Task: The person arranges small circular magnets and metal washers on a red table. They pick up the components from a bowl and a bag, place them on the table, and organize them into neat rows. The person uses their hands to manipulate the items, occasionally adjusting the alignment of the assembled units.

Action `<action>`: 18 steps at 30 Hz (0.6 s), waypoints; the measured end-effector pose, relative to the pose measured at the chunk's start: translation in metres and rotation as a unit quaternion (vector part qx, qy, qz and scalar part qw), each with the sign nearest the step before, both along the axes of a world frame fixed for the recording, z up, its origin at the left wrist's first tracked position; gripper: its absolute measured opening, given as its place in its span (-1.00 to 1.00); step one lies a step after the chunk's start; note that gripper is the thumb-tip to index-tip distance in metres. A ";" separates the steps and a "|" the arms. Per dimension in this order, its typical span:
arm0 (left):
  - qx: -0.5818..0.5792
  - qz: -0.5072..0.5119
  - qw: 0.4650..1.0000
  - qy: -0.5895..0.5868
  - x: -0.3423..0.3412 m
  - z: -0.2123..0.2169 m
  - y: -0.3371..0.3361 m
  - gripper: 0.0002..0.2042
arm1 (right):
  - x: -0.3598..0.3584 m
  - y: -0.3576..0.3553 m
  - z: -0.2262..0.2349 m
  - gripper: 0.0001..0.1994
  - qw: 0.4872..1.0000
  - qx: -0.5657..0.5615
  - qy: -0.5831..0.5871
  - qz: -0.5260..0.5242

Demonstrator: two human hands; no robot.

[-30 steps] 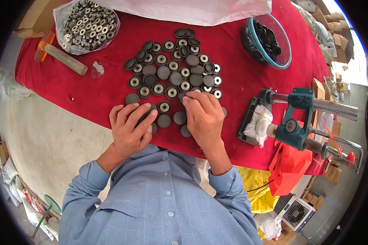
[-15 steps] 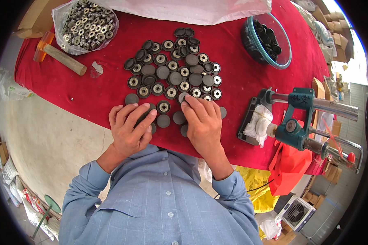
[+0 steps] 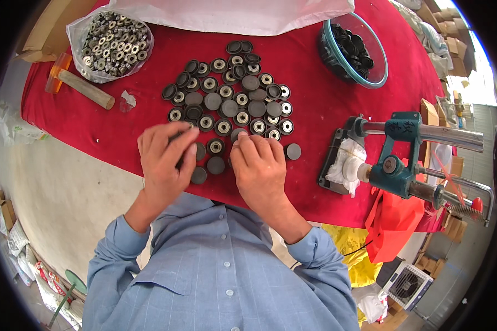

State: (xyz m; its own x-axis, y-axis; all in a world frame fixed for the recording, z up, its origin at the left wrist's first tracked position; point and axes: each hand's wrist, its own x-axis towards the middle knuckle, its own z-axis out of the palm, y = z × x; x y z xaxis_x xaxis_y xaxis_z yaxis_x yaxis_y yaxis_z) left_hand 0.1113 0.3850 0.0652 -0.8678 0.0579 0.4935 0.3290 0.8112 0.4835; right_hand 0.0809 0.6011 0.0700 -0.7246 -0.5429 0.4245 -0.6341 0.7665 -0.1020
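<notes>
Black round caps lie in a cluster on a red cloth. Some face up with a metal ball bearing in the middle, such as this bearing cap (image 3: 215,147); others show a plain dark back, like this plain cap (image 3: 215,165). My left hand (image 3: 164,157), slightly blurred, is curled at the cluster's near left edge, with a dark cap partly showing between thumb and fingers. My right hand (image 3: 259,165) lies palm down at the near side, fingers bent and close together, their tips against a plain black cap (image 3: 238,134). What lies under its palm is hidden.
A clear bag of loose bearings (image 3: 116,47) and a hammer (image 3: 85,88) lie at the far left. A glass bowl of black caps (image 3: 381,66) stands far right. A green hand press (image 3: 397,149) stands to the right. White sheeting (image 3: 232,16) covers the far edge.
My left hand has moved away from me, off the near caps. My right hand has shifted left, covering caps that showed beside it and uncovering one on its right. The view has shifted slightly.
</notes>
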 end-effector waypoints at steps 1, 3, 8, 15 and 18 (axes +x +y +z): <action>0.001 0.012 1.000 -0.007 -0.009 0.004 -0.002 -0.64 | -0.004 0.002 0.003 -0.85 0.999 -0.026 -0.032 0.003; 0.001 0.017 1.000 0.002 -0.026 0.007 -0.005 -0.64 | -0.015 0.006 0.007 -0.80 0.992 -0.077 -0.097 0.008; -0.047 -0.001 0.999 0.015 -0.059 0.007 0.005 -0.66 | -0.043 -0.011 0.013 -0.71 0.987 -0.130 -0.083 -0.041; -0.103 -0.015 0.994 0.018 -0.067 -0.009 0.002 -0.75 | -0.054 -0.025 -0.007 -0.66 0.992 -0.095 -0.069 -0.048; -0.103 -0.018 0.994 0.027 -0.068 -0.012 -0.001 -0.74 | -0.058 -0.026 -0.017 -0.75 0.992 -0.118 -0.030 -0.027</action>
